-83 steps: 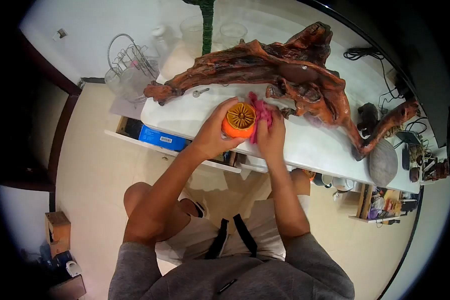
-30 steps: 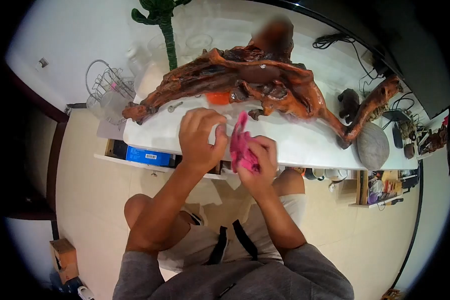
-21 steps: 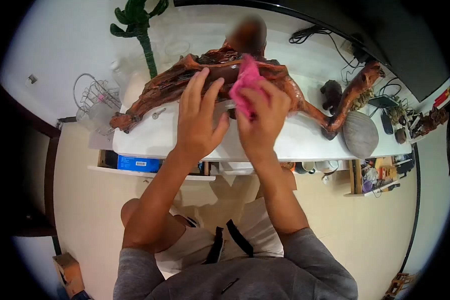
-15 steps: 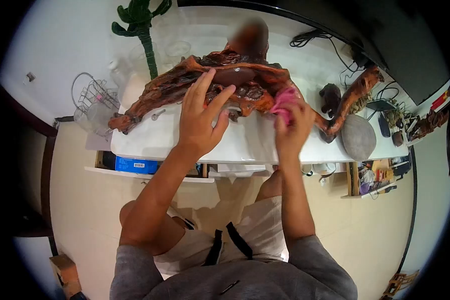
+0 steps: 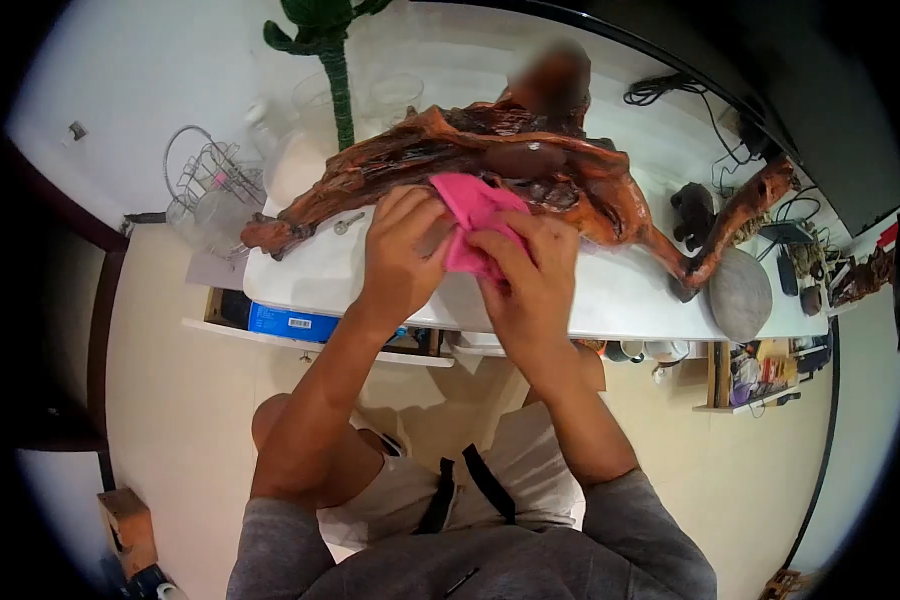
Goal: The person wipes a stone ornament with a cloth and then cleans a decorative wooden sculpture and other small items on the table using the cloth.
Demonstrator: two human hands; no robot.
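Note:
A pink cloth is bunched between my two hands, in front of the long glossy root-wood carving. My left hand has its fingers curled and grips the cloth's left side. On the other side my right hand is closed on the cloth, thumb and fingers pressed into its folds. The carving lies across the white cabinet top, and the cloth hides part of its front. A small metal key-like piece lies left of my left hand.
A smooth grey stone and a dark animal figure stand on the right. A green plant ornament, glass jars and a wire rack are at the left. Two drawers stand open below, one with a blue box.
My right hand has brought the pink cloth leftward from the carving's right part. My left hand has come off the carving and closed on the cloth. The whole view has shifted slightly.

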